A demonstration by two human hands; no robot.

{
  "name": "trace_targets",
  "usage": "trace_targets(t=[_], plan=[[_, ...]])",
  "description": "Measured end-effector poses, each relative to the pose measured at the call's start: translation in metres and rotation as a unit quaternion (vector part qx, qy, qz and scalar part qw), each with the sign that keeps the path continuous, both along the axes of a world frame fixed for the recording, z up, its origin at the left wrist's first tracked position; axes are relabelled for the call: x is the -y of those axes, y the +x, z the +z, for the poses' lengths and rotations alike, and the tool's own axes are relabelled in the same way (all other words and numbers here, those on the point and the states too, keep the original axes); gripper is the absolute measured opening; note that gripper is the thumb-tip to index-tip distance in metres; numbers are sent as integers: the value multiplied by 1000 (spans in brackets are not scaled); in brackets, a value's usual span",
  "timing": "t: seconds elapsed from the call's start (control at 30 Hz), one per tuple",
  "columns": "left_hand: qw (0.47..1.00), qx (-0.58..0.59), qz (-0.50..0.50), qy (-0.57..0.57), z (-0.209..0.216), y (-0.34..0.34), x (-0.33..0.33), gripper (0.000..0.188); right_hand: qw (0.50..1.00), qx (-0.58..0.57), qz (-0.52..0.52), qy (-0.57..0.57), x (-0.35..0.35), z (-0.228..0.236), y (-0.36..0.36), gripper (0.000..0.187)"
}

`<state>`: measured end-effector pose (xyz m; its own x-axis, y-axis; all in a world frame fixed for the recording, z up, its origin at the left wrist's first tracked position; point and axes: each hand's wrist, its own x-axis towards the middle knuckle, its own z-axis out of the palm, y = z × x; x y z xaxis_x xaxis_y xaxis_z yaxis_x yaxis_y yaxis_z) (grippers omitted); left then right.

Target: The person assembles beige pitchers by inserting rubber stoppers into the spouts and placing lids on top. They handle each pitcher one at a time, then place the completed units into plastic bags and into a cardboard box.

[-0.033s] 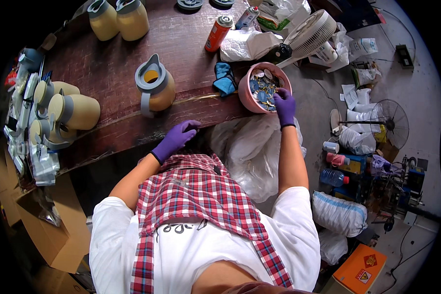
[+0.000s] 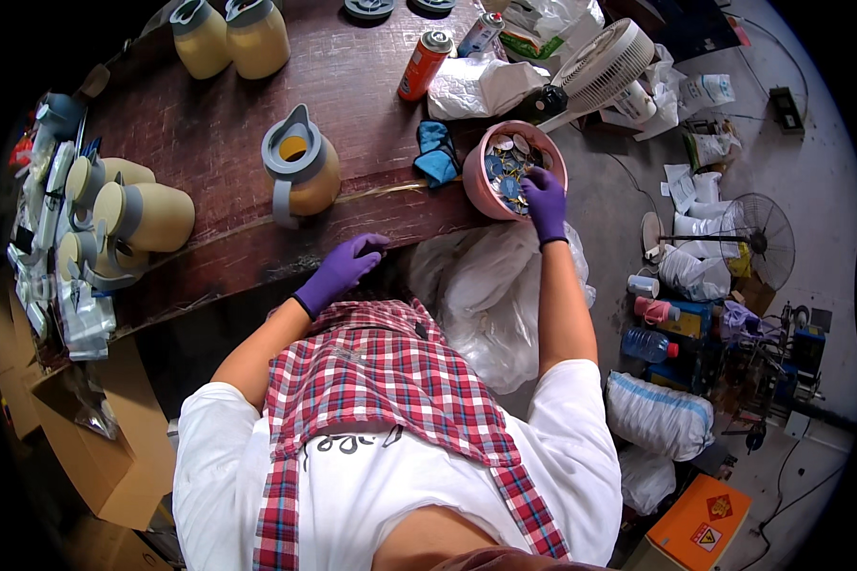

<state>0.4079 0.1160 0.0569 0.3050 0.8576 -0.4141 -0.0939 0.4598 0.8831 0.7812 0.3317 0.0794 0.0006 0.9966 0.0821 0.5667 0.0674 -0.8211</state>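
Note:
My right hand (image 2: 545, 204), in a purple glove, is at the near right rim of a pink bucket (image 2: 486, 194). Its fingers are drawn together over the small round discs (image 2: 510, 171), blue and silvery, that lie inside. What the fingertips hold, if anything, is hidden. Also gloved in purple, my left hand (image 2: 343, 269) lies by the table's front edge with its fingers stretched out and nothing in them. Beyond it stands a cream jug (image 2: 316, 181) with a grey collar, spout and handle, its top uncovered. A blue cloth (image 2: 436, 155) lies left of the bucket.
More cream jugs (image 2: 157, 217) stand at the left, and two jugs (image 2: 257, 43) at the far left. Spray cans (image 2: 423, 67), a white packet (image 2: 486, 88) and a fan (image 2: 605, 62) are beyond the bucket. Plastic sheeting (image 2: 486, 305) hangs below the table edge (image 2: 248, 276).
My right hand has shifted slightly left and towards the discs, its fingers more drawn together. The left hand stays where it was.

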Motion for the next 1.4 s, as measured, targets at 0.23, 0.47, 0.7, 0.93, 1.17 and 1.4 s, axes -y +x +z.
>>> trace_targets(t=[0.23,0.47,0.7,0.93,1.17,1.4], plan=[[999,-23,28,16,1,-4,6,35,918,389,31,73,-25,1,-63,27],[998,32,46,18,22,-17,3,39,948,-304,-63,-67,-10,33,-39,17],[902,412,-13,-128,71,26,-35,53,785,-545,124,-267,92,68,-135,15],[964,-18,254,72,63,6,-6,43,844,-472,89,-241,135,37,-212,18],[909,264,313,-74,-8,-53,59,21,702,-524,222,-428,155,-24,-229,28],[780,426,423,-175,-89,-117,71,22,828,-386,87,-398,158,-127,-249,23]])
